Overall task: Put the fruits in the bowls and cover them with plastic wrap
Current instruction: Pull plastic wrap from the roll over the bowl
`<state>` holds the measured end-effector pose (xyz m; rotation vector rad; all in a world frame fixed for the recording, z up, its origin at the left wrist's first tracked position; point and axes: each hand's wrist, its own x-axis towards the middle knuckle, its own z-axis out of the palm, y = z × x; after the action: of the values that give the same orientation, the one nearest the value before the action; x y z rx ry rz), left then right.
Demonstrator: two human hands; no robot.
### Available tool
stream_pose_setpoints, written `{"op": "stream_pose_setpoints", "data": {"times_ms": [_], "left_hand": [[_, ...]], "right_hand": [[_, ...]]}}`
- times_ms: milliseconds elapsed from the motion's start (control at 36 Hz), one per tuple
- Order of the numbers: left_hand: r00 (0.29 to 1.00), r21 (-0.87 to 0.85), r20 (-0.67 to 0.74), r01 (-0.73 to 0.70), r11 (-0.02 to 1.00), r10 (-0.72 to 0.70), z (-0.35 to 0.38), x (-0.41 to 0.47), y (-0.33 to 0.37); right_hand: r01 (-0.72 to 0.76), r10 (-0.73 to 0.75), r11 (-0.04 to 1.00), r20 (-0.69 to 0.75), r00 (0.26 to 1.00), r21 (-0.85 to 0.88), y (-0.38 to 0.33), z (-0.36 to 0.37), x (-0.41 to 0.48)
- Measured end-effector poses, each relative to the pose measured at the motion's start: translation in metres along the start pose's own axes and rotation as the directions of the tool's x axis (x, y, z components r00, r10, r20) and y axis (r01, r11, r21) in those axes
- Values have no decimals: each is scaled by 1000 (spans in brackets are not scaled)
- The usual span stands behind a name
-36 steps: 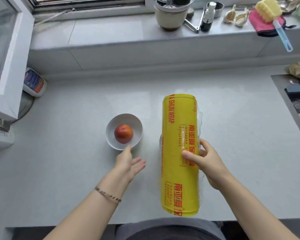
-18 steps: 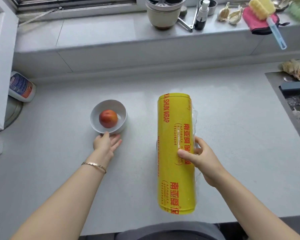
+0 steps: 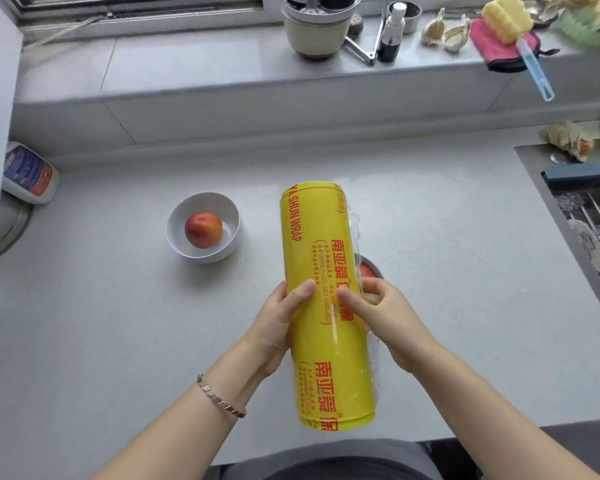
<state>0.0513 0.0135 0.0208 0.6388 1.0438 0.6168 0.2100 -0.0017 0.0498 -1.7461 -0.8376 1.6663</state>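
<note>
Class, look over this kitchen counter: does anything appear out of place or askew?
A bottle lies tipped over at the left of the counter, and the brush handle overhangs the sill. Nothing looks spilled.

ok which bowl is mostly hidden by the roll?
The dark-rimmed bowl by the right hand: only a rim sliver and red fruit show past the yellow roll. The white bowl sits left of it, fully visible.

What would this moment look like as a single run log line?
left hand: grips wrap roll | right hand: grips wrap roll | white bowl: holds one fruit | second fruit: partly hidden behind wrap roll
</note>
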Motion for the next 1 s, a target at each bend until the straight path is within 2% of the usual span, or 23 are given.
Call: {"op": "stream_pose_setpoints", "data": {"times_ms": [83,194,361,472,667,778,861,944,1000], "left_hand": [[1000,-62,-12,-16,998,15,4,-2,1],[998,-82,-58,-38,996,33,1,-2,5],[996,4,-73,-52,999,52,-1,-4,7],[998,22,46,-49,999,48,-1,-8,7],[981,32,196,-17,999,11,1,-14,9],[991,65,127,-37,997,28,14,-11,6],[998,79,41,-47,996,44,21,-7,3],[995,130,-84,-47,990,58,25,-2,2],[986,175,-148,-47,983,74,28,0,5]], "right_hand": [[-32,31,998,10,999,50,1,-3,0],[-89,76,988,110,991,124,2,-10,-3],[-150,110,960,176,978,234,7,-17,1],[-234,172,927,223,959,294,10,-24,1],[-253,201,950,263,944,185,6,-44,-5],[-138,129,989,146,981,53,5,-40,-6],[29,-30,999,-35,999,-13,7,-35,-4],[174,-212,971,-252,944,-163,15,-34,0],[253,-312,945,-332,890,-209,17,-35,0]]}}
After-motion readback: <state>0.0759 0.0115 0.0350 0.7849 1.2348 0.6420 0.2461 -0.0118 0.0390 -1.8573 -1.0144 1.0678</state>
